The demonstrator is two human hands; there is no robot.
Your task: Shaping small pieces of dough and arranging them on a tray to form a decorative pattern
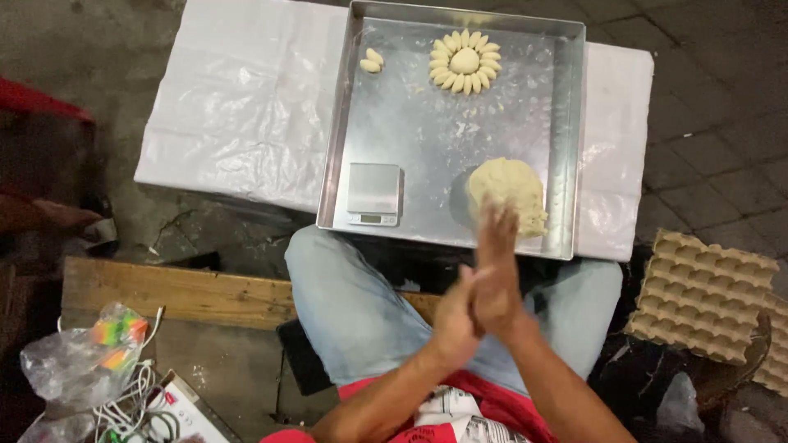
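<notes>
Scale screen (pixel 371 218) — small, greenish; tray's near-left.

Makeshift outdoor food-preparation spot, not a fitted kitchen. Grey paved ground (pixel 722 90) all round; low stand draped in white plastic sheet (pixel 238 107); large rectangular metal tray (pixel 566 148) bearing small silver digital scale (pixel 373 193) at its near left corner; stacked brown cardboard egg trays (pixel 706 295) on ground.

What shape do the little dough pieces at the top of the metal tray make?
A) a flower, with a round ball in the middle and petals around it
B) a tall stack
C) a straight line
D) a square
A: in the metal tray, the dough flower has one round piece in the centre with small oval pieces ringed around it like petals.
</notes>
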